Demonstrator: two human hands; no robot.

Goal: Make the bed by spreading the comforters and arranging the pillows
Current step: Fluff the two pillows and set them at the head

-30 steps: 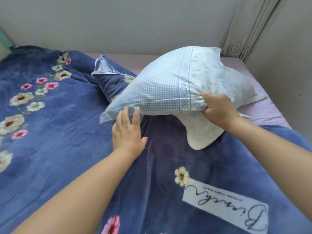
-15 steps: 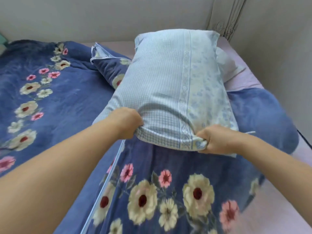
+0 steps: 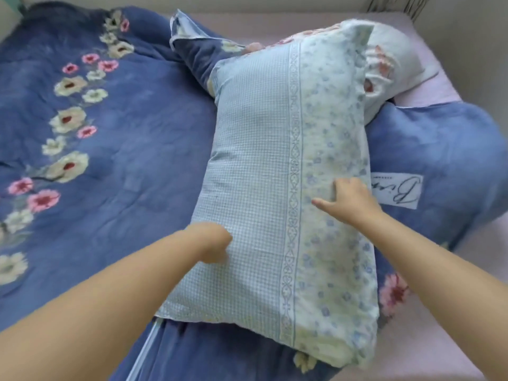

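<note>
Pale blue pillow [image 3: 277,193], a long soft cushion in a cotton case, half small-check and half flower-sprigged with an ornamental band between, lies lengthwise on the navy floral comforter [image 3: 132,149], its near end towards the viewer and its far end pointing at the wall.

Nearest the viewer, the near short edge of the pillow overhangs a fold of the comforter. At the pillow's left side, the left hand [image 3: 213,243] meets the checked half; it is blurred, and whether its fingers curl or lie flat cannot be told. Further along, on the flowered half, the right hand [image 3: 347,198] lies with fingers spread and loose, pressing the surface and gripping nothing.

To the right of the pillow the comforter bulges in an unsmoothed mound bearing a white script label [image 3: 395,189]; beyond that mound a strip of pink sheet [image 3: 450,312] is bare along the bed's edge. Left of the pillow the comforter lies fairly flat. Past the pillow's far end, a second white pillow [image 3: 398,59] rests on the pink sheet, and a turned-back comforter corner [image 3: 192,42] stands up to the left of that end.

Judged progress: partial. Spreading seems mostly done on the left; the mound, the folded corner and both pillows' final placement remain. Open room for moving the pillow lies beyond its far end, bounded there by the wall.
</note>
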